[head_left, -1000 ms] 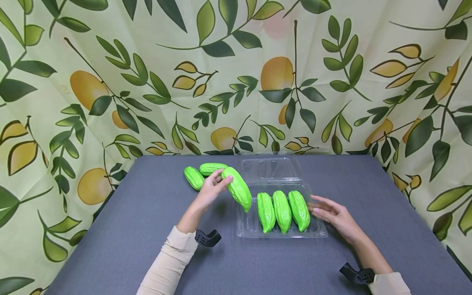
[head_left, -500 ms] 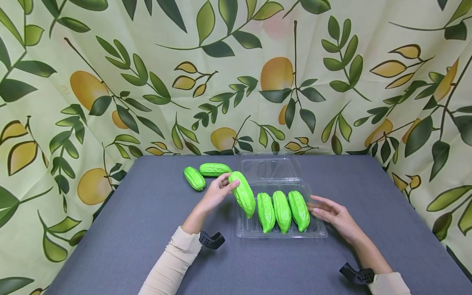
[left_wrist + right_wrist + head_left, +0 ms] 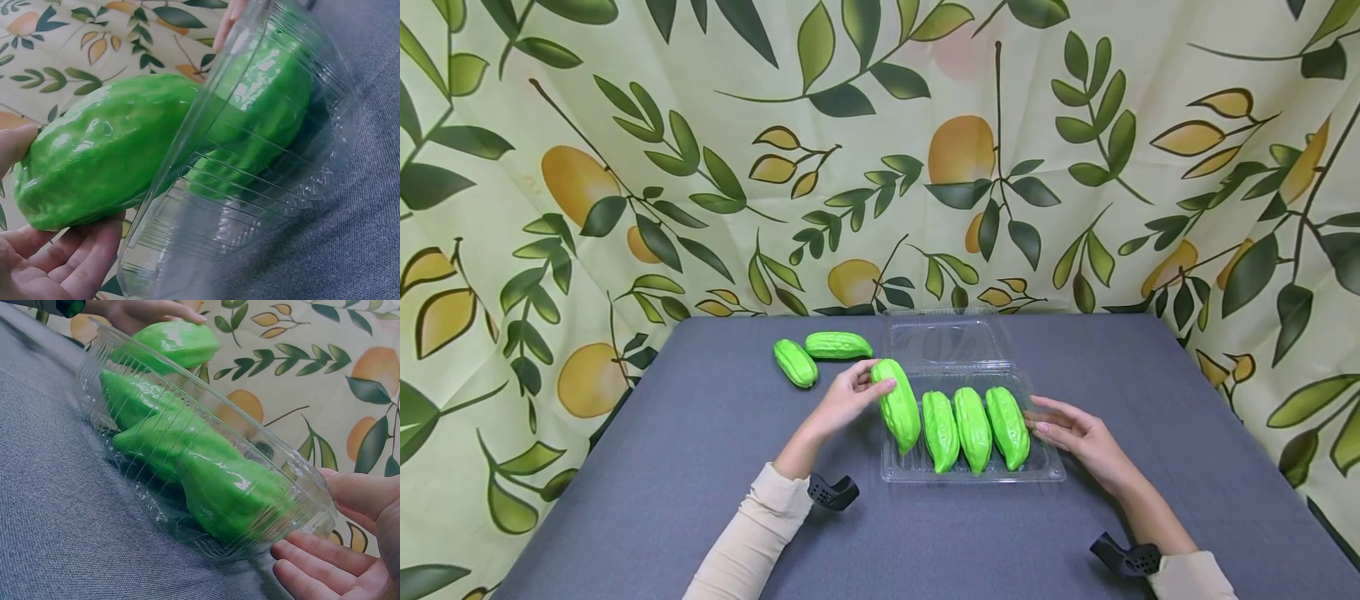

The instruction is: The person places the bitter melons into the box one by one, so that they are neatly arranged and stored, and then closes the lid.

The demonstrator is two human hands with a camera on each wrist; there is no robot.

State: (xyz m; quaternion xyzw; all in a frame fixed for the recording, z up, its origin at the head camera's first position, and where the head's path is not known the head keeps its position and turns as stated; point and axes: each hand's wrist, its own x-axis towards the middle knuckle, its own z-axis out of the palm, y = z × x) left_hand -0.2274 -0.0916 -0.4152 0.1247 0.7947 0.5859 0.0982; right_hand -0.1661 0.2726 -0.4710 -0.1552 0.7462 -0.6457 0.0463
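Note:
My left hand (image 3: 844,398) grips a bright green, ridged bitter melon (image 3: 897,408) near its upper end, thumb on one side and fingers on the other. It slants over the left part of a clear plastic clamshell box (image 3: 973,478); in the left wrist view the lower end of the melon (image 3: 106,150) overlaps the box wall. Three more bitter melons (image 3: 973,429) lie side by side in the box, to the right of the held one. At the box's right wall my right hand (image 3: 1078,437) rests with fairly straight fingers (image 3: 325,553) and thumb touching the plastic.
Two bitter melons lie on the grey cloth at the back left, one slanted (image 3: 795,363) and one crosswise (image 3: 839,345). The box's clear lid (image 3: 946,342) is folded back behind it. A leaf-print curtain (image 3: 880,208) hangs behind the table.
My left hand has carried its bitter melon right and down, over the left part of the box, and the melon is now more upright. The right hand has stayed at the box's side.

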